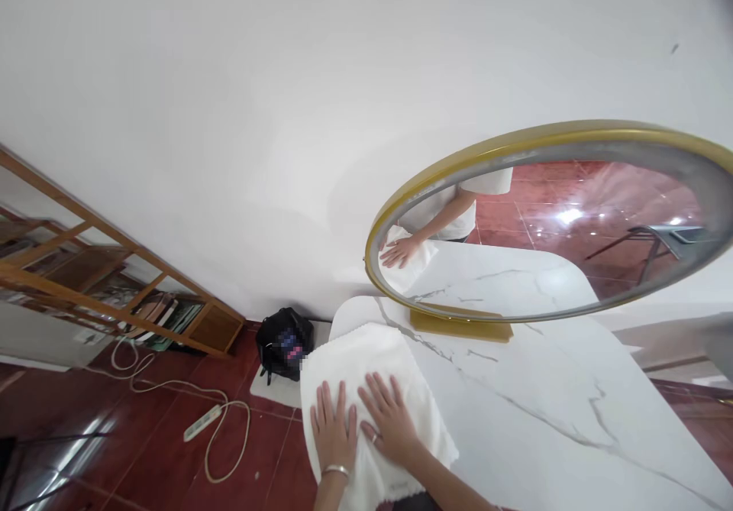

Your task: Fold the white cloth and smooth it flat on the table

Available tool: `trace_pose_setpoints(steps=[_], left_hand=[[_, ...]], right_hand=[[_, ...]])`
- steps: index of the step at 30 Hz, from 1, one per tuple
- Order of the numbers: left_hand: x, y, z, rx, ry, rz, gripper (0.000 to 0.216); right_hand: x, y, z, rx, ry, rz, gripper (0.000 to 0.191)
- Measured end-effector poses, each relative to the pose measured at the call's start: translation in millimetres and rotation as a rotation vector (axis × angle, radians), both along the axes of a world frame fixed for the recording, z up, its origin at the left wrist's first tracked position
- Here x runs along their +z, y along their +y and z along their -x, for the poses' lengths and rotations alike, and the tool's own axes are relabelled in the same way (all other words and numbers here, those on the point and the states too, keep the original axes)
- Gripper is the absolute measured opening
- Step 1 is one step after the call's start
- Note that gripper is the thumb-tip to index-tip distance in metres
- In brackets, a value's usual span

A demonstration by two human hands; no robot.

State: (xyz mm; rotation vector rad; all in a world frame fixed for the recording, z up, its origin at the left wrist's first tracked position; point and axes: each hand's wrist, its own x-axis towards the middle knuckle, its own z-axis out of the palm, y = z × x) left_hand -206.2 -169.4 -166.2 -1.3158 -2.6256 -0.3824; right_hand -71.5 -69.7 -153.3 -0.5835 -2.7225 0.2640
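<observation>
A white cloth lies spread over the near left corner of a white marble table. My left hand rests flat on the cloth with its fingers stretched out, a bracelet at the wrist. My right hand lies flat on the cloth beside it, fingers spread, a ring on one finger. Both hands press on the cloth and hold nothing.
A round gold-framed mirror stands on the table against the white wall and reflects my hands. A black bag sits on the red tiled floor, with a white power strip and cord. A wooden shelf stands at left.
</observation>
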Motion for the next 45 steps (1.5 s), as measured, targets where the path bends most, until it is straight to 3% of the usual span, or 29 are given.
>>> trace_pose_setpoints(steps=[7, 12, 14, 18, 20, 22, 27, 33, 39, 42, 45], left_hand=[[-3.8, 25.5, -59.8, -0.077, -0.023, 0.010, 0.048], [-6.4, 71.0, -122.9, -0.232, -0.192, 0.040, 0.051], [-4.2, 95.3, -139.3, -0.236, -0.271, 0.048, 0.046], [13.0, 148.5, -152.6, -0.061, -0.433, -0.058, 0.041], [26.6, 171.6, -153.8, -0.118, -0.570, -0.112, 0.044], [41.1, 189.0, -153.3, -0.203, -0.651, -0.053, 0.047], [71.0, 207.4, -142.3, -0.307, -0.579, 0.216, 0.028], [103.2, 205.2, -122.4, -0.585, -0.538, 0.295, 0.021], [146.5, 189.5, -123.0, -0.840, -0.524, 0.349, 0.024], [172.2, 175.3, -122.3, -0.907, -0.528, 0.320, 0.023], [199.6, 160.9, -120.1, -0.954, -0.509, 0.246, 0.021]], right_hand=[[-0.9, 20.6, -69.8, -0.007, -0.041, -0.024, 0.064], [-7.7, 48.1, -154.9, -0.130, -0.053, -0.109, 0.064], [-16.1, 52.3, -190.6, -0.188, -0.049, -0.146, 0.065], [-38.3, 53.2, -246.1, -0.281, 0.021, -0.177, 0.071], [-43.6, 55.5, -261.0, -0.288, 0.047, -0.111, 0.074], [-40.4, 61.1, -266.9, -0.264, 0.031, 0.025, 0.074], [-2.1, 87.4, -252.2, -0.343, 0.028, 0.262, 0.034], [59.4, 135.1, -210.0, -0.309, 0.045, 0.337, 0.043], [102.1, 161.9, -168.7, -0.063, 0.028, 0.402, 0.042], [118.9, 159.0, -170.3, 0.073, -0.003, 0.436, 0.026], [137.9, 149.3, -189.5, 0.083, 0.006, 0.454, 0.021]])
